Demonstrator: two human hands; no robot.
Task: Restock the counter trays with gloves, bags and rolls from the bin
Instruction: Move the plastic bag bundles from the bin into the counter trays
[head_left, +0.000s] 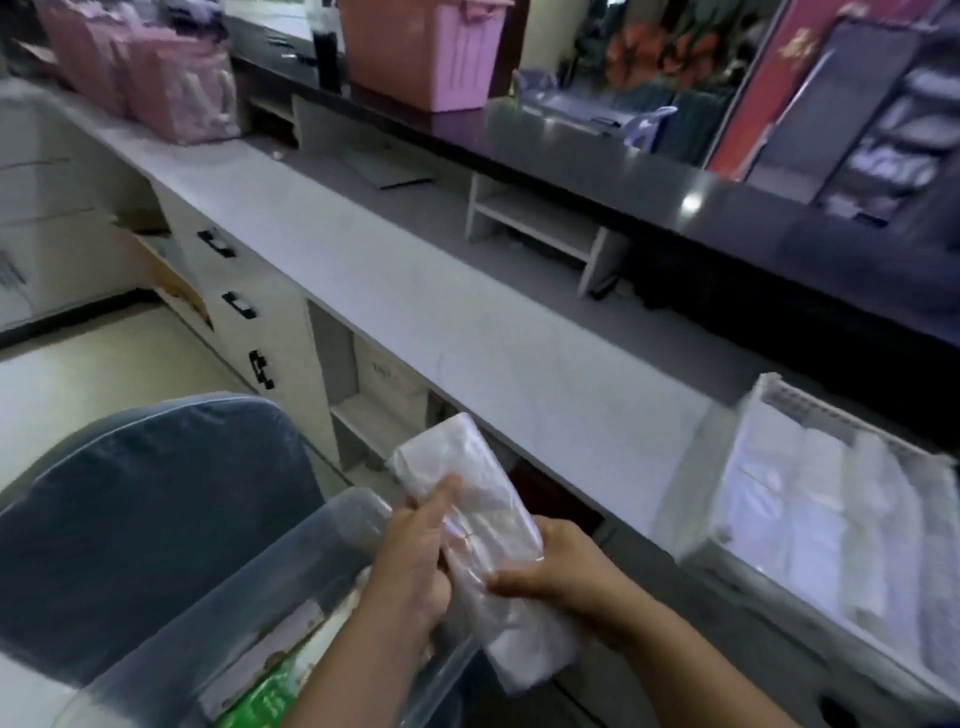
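Note:
A long flat pack of clear plastic bags (467, 467) is held slanted above the bin, in front of the counter edge. My left hand (410, 566) grips its left side with a finger laid along the top. My right hand (561, 571) grips its lower right side. Below them sits the clear plastic bin (311, 551), with a green packet (260, 699) and white packs inside. A white counter tray (769, 400) at the right holds several folded white and clear packs in rows.
The grey counter (415, 291) runs from far left to near right, with a dark raised ledge (649, 182) behind it. A pink bin (431, 52) and pink packages (171, 88) stand far off. A blue chair (130, 519) is at my left, drawers (234, 306) beyond it.

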